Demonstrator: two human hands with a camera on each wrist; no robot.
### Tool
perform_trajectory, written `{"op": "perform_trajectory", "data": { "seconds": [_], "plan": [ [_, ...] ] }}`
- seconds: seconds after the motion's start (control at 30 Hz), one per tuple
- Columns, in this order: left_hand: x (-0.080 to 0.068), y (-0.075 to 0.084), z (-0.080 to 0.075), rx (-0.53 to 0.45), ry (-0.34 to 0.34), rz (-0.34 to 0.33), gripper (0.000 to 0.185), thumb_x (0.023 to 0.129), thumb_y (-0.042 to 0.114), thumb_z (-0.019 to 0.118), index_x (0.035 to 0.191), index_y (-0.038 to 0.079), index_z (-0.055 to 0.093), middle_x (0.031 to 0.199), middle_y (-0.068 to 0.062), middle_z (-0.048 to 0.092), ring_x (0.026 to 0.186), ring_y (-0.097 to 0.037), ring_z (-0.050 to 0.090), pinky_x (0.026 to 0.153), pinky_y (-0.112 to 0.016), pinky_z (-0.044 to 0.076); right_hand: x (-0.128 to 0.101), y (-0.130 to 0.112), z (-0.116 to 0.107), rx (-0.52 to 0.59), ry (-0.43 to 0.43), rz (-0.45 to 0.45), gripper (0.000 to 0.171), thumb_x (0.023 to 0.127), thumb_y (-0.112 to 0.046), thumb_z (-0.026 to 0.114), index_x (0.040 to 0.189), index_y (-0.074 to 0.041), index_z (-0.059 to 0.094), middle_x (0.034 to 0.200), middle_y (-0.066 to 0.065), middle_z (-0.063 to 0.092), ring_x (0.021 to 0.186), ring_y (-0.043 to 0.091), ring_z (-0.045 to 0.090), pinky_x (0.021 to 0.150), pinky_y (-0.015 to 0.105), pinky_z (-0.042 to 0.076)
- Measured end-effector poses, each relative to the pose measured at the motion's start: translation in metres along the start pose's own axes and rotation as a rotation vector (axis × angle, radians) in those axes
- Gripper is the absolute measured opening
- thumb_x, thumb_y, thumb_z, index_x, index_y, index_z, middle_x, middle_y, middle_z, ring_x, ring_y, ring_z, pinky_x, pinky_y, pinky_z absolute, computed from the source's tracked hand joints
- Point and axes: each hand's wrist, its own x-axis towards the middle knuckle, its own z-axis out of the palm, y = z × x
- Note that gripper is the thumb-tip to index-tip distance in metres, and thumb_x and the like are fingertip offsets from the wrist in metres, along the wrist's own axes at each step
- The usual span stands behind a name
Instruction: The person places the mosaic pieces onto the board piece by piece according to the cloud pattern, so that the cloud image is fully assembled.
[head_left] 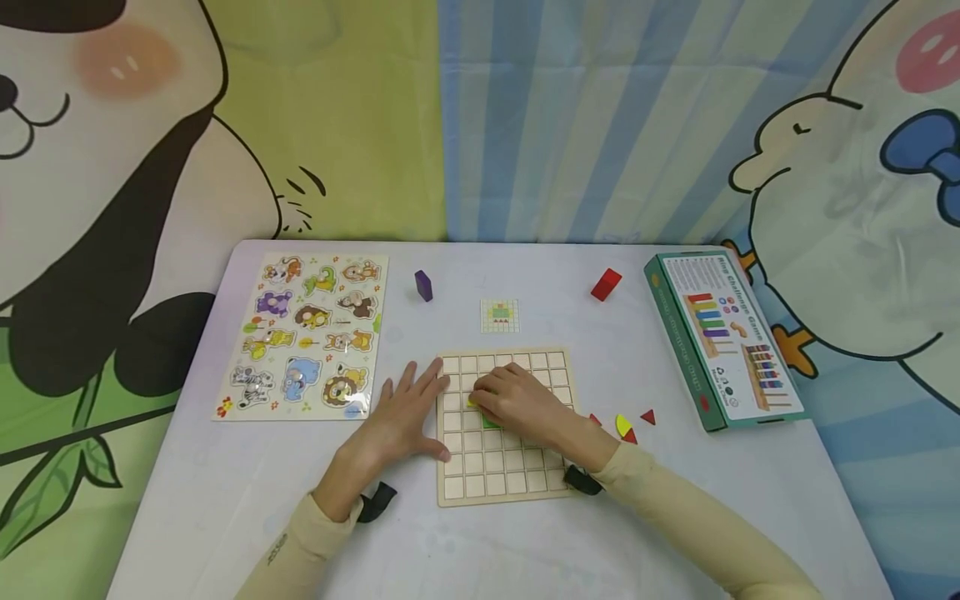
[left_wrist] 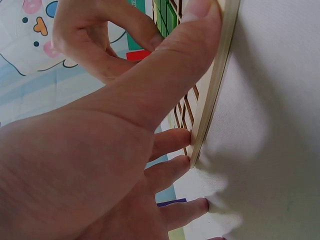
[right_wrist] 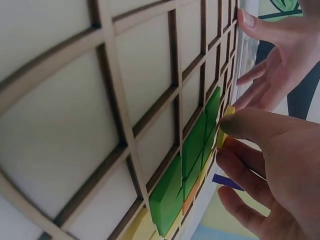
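A wooden grid board [head_left: 495,486] lies on the white table between the two hands. Along its left edge rests my left hand [head_left: 397,421], fingers spread and thumb against the frame. My right hand [head_left: 525,407] is over the upper middle of the board, pinching a small yellow piece [right_wrist: 225,127] between thumb and fingers. Right beside that piece, several green tiles [right_wrist: 194,152] sit in the grid cells, with yellow and orange pieces [right_wrist: 189,204] behind them. From the head view, the right hand hides most of these tiles. A small pattern card [head_left: 499,316] lies beyond the board.
Red triangles [head_left: 648,417] and a yellow leaf-shaped piece [head_left: 623,425] lie right of the board, near the right forearm. An animal puzzle [head_left: 307,317] is at left, a green game box [head_left: 731,342] at right. A purple block [head_left: 423,286] and red block [head_left: 606,284] stand farther back.
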Motion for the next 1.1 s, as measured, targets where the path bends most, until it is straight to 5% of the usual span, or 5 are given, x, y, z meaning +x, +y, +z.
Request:
{"op": "perform_trajectory", "data": {
  "seconds": [0.47, 1.1],
  "plan": [
    [0.0002, 0.0005, -0.0014, 0.011, -0.001, 0.006, 0.116, 0.065, 0.044, 0.093, 0.158, 0.008, 0.033, 0.172, -0.009, 0.010, 0.157, -0.045, 0.005, 0.118, -0.075, 0.012, 0.0055, -0.0045, -0.0009, -0.057, -0.094, 0.016, 0.015, 0.096, -0.021, 0.071, 0.108, -0.017, 0.078, 0.114, -0.001, 0.075, 0.110, 0.019, 0.067, 0.098, 0.037, 0.052],
    [-0.0002, 0.0006, -0.0012, 0.006, -0.001, 0.007, 0.116, 0.065, 0.043, 0.093, 0.158, 0.008, 0.033, 0.172, -0.009, 0.011, 0.156, -0.046, 0.005, 0.118, -0.075, 0.013, 0.0038, -0.0083, 0.0007, -0.033, -0.085, 0.002, 0.015, 0.094, -0.015, 0.070, 0.105, -0.016, 0.080, 0.116, -0.002, 0.074, 0.111, 0.018, 0.066, 0.095, 0.035, 0.053]
  ]
}}
